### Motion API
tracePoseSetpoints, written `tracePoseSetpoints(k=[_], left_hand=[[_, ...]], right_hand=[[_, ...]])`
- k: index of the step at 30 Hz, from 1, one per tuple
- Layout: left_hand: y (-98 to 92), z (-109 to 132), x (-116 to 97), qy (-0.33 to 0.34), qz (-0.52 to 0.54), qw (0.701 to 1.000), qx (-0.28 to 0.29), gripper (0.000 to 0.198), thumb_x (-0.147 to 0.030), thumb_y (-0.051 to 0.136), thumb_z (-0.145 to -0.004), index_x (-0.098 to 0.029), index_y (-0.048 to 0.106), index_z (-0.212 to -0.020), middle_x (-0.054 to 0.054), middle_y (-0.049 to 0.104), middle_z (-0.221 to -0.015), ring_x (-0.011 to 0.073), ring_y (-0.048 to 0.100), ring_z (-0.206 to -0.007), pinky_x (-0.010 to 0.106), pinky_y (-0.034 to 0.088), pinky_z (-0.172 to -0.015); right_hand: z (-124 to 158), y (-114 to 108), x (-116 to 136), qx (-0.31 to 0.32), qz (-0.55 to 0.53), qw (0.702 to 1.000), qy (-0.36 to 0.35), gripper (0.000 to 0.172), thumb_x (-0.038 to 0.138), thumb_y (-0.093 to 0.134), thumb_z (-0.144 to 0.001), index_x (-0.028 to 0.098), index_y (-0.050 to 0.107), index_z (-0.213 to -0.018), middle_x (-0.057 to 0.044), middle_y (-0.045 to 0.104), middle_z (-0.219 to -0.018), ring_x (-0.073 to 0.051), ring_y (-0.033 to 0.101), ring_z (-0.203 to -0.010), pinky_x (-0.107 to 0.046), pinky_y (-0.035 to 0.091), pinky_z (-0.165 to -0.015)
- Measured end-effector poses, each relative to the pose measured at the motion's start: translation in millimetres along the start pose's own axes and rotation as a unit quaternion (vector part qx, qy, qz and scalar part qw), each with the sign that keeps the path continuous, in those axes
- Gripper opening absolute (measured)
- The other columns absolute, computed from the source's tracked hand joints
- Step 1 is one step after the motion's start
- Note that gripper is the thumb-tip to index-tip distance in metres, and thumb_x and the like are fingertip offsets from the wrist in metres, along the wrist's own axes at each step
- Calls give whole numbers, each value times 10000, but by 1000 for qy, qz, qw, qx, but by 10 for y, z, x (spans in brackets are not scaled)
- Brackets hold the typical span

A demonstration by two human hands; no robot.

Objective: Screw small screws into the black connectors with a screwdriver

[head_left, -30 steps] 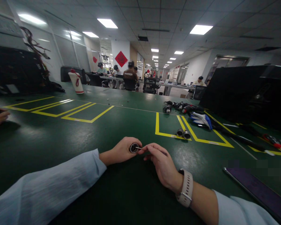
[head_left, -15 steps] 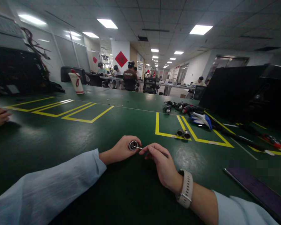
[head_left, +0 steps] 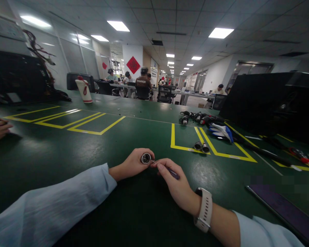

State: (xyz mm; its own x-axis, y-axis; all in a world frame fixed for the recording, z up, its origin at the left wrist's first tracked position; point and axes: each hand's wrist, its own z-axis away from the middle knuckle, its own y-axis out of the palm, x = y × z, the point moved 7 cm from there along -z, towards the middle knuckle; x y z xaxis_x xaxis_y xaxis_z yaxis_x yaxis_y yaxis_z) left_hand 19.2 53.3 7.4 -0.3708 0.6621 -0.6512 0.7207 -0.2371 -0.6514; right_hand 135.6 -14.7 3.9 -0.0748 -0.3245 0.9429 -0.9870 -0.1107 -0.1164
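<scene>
Rectangular white light panels glow in the grey tiled ceiling above my dark green tabletop, with pale partition panels at my left. Beyond, black office chairs stand along long pale desks, a red diamond-shaped decoration hangs on a white pillar, and a white wall runs back at my right.

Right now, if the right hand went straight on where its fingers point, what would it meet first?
Probably the left hand or the round-rimmed part it holds; depth leaves unclear which comes first.
</scene>
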Motion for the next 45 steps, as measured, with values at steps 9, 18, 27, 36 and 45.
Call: tracePoseSetpoints(k=[9,18,27,36,45], left_hand=[[-16,1,108,-26,97,994,-43,153,-203,629,-669,-123,572,-786,8,621,-688,125,591,-625,232,477,-577],[-31,9,-20,-2,-22,1000,-22,102,-202,609,-683,-132,604,-757,21,643,-710,136,595,-651,236,469,-591],[-49,5,96,-28,29,998,-46,142,-261,617,-727,-139,585,-791,9,629,-721,127,591,-647,241,480,-595],[144,16,-95,46,-24,997,59,593,-126,615,-670,-174,430,-1232,85,575,-1158,224,558,-1042,389,434,-920],[303,64,-122,89,-52,989,105,755,-76,537,-709,-200,215,-1382,114,427,-1326,239,401,-1231,448,299,-1049]], right_hand=[[9,40,24,16,-14,999,-24,155,307,516,-845,246,641,-914,-28,597,-944,-182,544,-917,-337,413,-847],[-19,25,-21,9,-8,1000,-23,166,313,518,-846,235,652,-903,-21,599,-889,-175,551,-871,-331,429,-797],[13,-41,28,-14,-49,998,-24,186,307,471,-873,207,627,-858,-23,616,-869,-155,541,-776,-303,431,-729],[-6,-39,101,-59,115,988,-88,250,134,592,-727,226,489,-935,-39,521,-970,-198,511,-907,-362,430,-805],[-21,-4,139,-46,211,970,-112,197,68,534,-684,208,467,-806,-16,512,-839,-180,498,-779,-329,419,-696]])
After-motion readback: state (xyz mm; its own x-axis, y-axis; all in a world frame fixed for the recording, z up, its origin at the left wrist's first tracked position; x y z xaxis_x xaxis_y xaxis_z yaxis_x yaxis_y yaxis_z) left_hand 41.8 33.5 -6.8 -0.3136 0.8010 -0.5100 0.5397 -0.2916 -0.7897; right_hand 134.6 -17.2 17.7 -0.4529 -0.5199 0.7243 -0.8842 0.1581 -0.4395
